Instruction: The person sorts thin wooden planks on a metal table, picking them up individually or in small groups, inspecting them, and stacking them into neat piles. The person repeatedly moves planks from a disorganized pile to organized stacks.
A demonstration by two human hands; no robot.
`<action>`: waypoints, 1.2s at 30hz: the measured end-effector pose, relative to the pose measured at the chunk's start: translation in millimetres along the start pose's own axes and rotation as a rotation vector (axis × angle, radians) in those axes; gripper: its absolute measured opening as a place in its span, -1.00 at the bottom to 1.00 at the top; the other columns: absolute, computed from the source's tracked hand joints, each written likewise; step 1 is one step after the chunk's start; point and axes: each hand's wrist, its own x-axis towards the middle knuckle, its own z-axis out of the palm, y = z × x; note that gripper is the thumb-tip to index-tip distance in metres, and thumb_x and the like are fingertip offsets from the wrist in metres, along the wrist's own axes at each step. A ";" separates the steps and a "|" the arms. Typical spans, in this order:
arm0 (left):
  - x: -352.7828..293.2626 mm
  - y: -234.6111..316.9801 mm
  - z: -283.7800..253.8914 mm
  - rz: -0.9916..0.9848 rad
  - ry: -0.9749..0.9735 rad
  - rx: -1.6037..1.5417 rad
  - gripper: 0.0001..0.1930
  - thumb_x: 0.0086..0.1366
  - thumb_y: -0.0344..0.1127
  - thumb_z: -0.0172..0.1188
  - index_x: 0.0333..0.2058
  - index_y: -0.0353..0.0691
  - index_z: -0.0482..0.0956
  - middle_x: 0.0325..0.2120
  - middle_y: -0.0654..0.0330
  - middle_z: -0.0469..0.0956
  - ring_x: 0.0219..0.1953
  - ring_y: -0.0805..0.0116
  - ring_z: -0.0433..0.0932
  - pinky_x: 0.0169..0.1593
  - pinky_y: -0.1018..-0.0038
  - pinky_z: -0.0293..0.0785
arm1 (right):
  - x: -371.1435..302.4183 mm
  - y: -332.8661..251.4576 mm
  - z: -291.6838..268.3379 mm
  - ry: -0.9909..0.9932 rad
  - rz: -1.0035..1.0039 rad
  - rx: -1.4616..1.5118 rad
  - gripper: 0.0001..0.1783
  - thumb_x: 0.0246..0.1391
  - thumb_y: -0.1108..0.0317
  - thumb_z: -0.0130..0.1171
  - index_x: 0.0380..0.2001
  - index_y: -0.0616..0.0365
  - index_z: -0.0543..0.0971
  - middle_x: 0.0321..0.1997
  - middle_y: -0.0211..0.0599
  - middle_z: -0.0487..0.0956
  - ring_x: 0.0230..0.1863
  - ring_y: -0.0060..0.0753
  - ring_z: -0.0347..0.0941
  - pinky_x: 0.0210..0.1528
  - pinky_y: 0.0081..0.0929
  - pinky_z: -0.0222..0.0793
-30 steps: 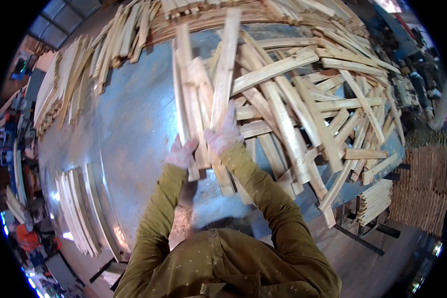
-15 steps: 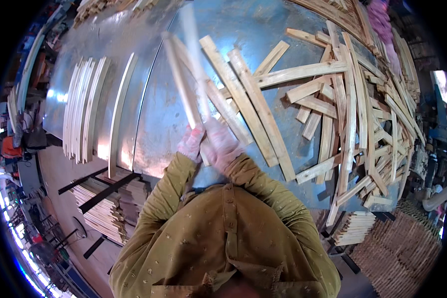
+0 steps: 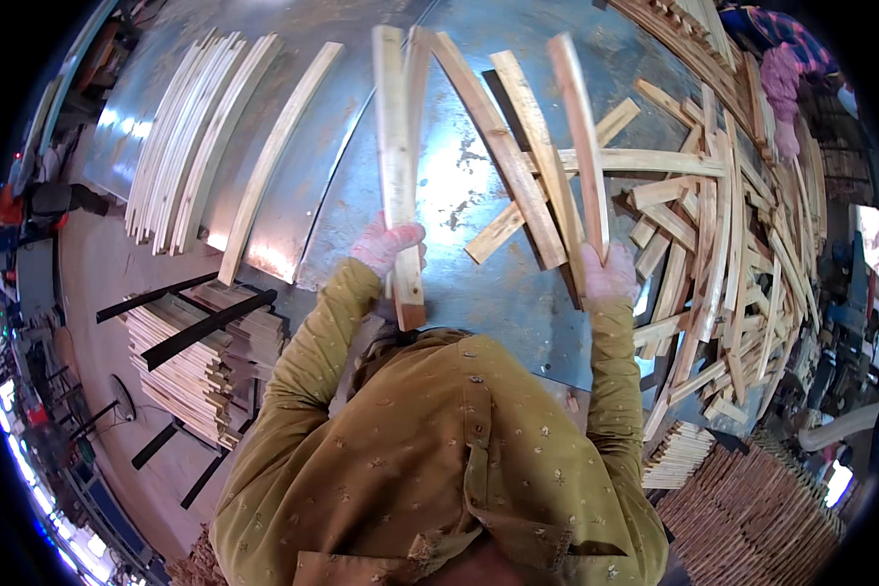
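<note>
My left hand (image 3: pixel 385 244), in a pale glove, is closed round the near part of a pale wooden strip (image 3: pixel 391 137). A second strip (image 3: pixel 418 107) stands close against it, apparently in the same grip. Over to the right, my gloved right hand (image 3: pixel 609 275) grips the near end of another wooden strip (image 3: pixel 582 137), which points away from me. Between the hands, several loose strips (image 3: pixel 498 146) lie crossed on the metal tabletop (image 3: pixel 352 210). Left of my left hand, a single strip (image 3: pixel 281 156) lies beside a row of strips (image 3: pixel 200 137) set side by side.
A jumbled pile of strips (image 3: pixel 713 234) covers the table's right side. Black bars (image 3: pixel 210 327) jut out at the near left, above a wood stack (image 3: pixel 181 361). More stacked wood (image 3: pixel 752 508) stands at the lower right. At the far right shows a person's plaid sleeve (image 3: pixel 786 39).
My hands were close together in front of me and have parted. The right has moved right and now grips a strip there; the left keeps its hold. The view has shifted.
</note>
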 end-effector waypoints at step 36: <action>9.4 3.4 20.9 -0.051 0.595 1.279 0.10 0.14 0.10 0.29 0.41 -0.33 -0.19 0.36 -0.21 0.07 0.39 -0.07 0.12 0.39 0.21 0.11 | 103.5 -60.0 -32.2 -0.077 -0.189 -0.393 -0.53 0.13 0.32 0.08 0.14 0.03 0.34 0.14 -0.13 0.48 0.27 -0.14 0.37 0.35 -0.19 0.18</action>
